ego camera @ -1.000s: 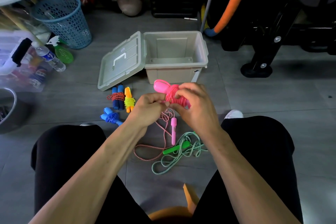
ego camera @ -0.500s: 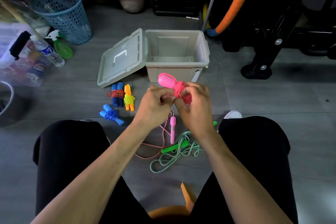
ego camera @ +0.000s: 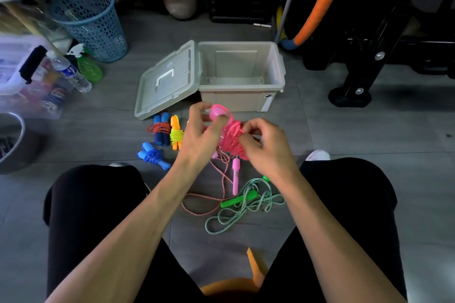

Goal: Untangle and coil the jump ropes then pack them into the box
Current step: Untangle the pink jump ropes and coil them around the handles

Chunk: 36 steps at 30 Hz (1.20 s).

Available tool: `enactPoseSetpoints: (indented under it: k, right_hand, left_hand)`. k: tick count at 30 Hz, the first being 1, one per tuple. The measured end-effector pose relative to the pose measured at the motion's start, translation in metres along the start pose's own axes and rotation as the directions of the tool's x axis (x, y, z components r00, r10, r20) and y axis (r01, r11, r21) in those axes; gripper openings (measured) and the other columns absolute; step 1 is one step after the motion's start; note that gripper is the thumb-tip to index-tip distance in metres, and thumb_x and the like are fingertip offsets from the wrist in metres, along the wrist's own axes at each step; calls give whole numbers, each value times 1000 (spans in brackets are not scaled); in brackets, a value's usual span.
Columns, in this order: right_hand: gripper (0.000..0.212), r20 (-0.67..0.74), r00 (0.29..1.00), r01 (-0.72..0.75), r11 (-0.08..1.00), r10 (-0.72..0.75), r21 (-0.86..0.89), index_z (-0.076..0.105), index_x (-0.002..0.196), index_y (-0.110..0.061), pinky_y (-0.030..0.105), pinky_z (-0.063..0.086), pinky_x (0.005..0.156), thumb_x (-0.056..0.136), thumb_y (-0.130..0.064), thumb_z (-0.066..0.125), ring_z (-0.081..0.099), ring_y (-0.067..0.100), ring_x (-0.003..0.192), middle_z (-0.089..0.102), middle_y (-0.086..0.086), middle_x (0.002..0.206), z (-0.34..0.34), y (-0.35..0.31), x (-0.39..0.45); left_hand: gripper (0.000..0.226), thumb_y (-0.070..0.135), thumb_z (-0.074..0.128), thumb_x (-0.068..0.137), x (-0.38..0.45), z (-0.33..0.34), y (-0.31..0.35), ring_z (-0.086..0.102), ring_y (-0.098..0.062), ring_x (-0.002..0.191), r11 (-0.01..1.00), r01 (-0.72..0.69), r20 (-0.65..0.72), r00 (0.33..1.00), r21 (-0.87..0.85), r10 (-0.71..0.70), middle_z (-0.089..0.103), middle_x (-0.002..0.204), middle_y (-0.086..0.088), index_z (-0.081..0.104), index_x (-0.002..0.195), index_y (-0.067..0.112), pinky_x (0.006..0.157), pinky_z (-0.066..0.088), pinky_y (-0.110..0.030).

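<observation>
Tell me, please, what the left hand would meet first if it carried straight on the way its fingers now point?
The left hand points up and away, already holding the pink jump rope. Beyond that, probably the front wall of the open box, though depth is hard to judge from one view.

Box [ego camera: 248,99] & lid [ego camera: 167,81] look matt beige plastic, pink rope [ego camera: 232,139] w/ glossy translucent plastic handles, green rope [ego camera: 236,214] twisted woven cord, blue basket [ego camera: 93,24] perforated plastic, floor [ego camera: 369,145] smooth matt grey tile, shorts [ego camera: 93,216] matt black cloth.
</observation>
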State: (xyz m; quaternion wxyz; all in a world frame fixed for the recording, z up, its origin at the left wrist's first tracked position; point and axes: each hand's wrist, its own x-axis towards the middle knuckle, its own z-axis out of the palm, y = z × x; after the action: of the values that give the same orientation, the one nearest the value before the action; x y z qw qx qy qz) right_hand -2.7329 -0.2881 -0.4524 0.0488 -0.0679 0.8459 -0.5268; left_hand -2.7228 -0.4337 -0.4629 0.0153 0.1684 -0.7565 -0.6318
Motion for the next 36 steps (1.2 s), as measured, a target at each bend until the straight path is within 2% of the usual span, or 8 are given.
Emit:
enactPoseSetpoints:
  k: [3, 6, 10, 13, 22, 28, 32, 36]
  right_hand:
    - [3, 25, 998, 65, 993, -63, -96, 60, 87, -12, 16, 43, 55, 85, -13, 62, 60, 5, 60, 67, 0, 78, 6, -1, -4]
    - [8, 29, 998, 67, 976, -63, -206, 63, 91, -17, 24, 48, 71, 85, -22, 65, 61, 13, 77, 59, 3, 92, 4, 5, 2]
    - [13, 67, 983, 181, 901, -169, -394, 63, 81, -14, 34, 48, 64, 84, -26, 66, 57, 19, 69, 59, 2, 79, -3, 4, 6]
    - [24, 168, 986, 87, 874, -6, -478, 46, 75, -9, 37, 39, 62, 93, -24, 48, 53, 32, 71, 56, 10, 76, 1, 2, 2]
    - [30, 401, 912, -151, 981, 89, 125, 40, 56, -21, 41, 32, 57, 86, -23, 38, 38, 19, 50, 41, 0, 48, -18, -10, 3]
    - [28, 181, 983, 77, 975, -38, -210, 43, 66, -12, 33, 31, 55, 92, -18, 51, 41, 17, 57, 46, -1, 58, -3, 6, -5]
    - [33, 265, 953, 244, 889, -146, -387, 37, 73, -23, 34, 32, 59, 93, -42, 53, 44, 19, 66, 42, -10, 69, -1, 12, -5]
    - [29, 369, 914, 294, 900, -167, -322, 37, 71, -18, 35, 33, 59, 95, -24, 53, 41, 20, 63, 40, -11, 64, 0, 11, -1]
  left_hand:
    - [45, 65, 54, 84, -1, 1, 1, 67, -19, 68, 983, 4, -45, 999, 184, 4, 66, 77, -1, 55, 93, 21, 64, 58, -43]
    - [36, 49, 58, 91, -3, 7, 1, 64, -23, 62, 972, -85, -173, 977, 220, 124, 62, 70, 0, 54, 92, 13, 55, 54, -42]
    - [38, 50, 59, 90, -1, 12, -4, 57, -10, 55, 955, -86, -167, 976, 283, 137, 61, 68, 3, 54, 93, 13, 52, 49, -28]
    - [34, 50, 63, 86, -2, 15, -8, 52, -7, 52, 908, -111, -166, 967, 405, 192, 58, 62, 6, 56, 86, 17, 49, 42, -23]
    - [31, 44, 65, 86, 14, 3, -3, 59, -17, 55, 985, 43, -197, 980, 168, -9, 62, 60, 3, 62, 80, 13, 60, 55, -44]
    - [42, 50, 62, 84, 8, 12, -11, 52, -19, 56, 941, 10, -245, 967, 338, 77, 56, 63, 2, 54, 77, 10, 52, 38, -30]
    - [42, 51, 63, 83, 8, 10, -11, 57, -17, 62, 942, 31, -231, 972, 335, 50, 61, 70, 0, 56, 86, 10, 57, 45, -31]
    - [37, 47, 63, 85, 10, 4, -14, 50, -15, 53, 934, 29, -230, 971, 357, 58, 53, 59, 4, 49, 72, 15, 49, 38, -25]
